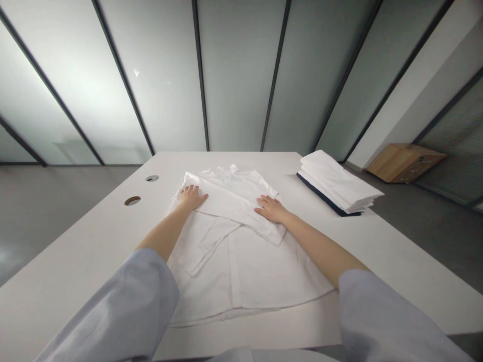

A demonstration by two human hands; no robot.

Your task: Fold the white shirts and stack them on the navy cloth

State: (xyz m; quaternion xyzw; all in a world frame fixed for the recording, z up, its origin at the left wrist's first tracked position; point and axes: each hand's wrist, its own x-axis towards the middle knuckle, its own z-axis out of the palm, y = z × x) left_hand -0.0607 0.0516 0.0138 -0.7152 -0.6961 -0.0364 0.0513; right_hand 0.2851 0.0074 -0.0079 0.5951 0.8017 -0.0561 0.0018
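A white shirt (241,251) lies spread on the white table (75,261), its sleeves folded across the chest. My left hand (191,196) rests flat on the shirt's upper left shoulder area, fingers stretched out. My right hand (271,208) lies flat on the folded sleeve at the upper right, fingers spread. Neither hand grips the cloth.
A stack of folded white garments (337,182) with a dark one at the bottom sits at the table's far right. Two round cable holes (132,200) open in the table at the left. A wooden box (403,162) stands on the floor at the right, by glass walls.
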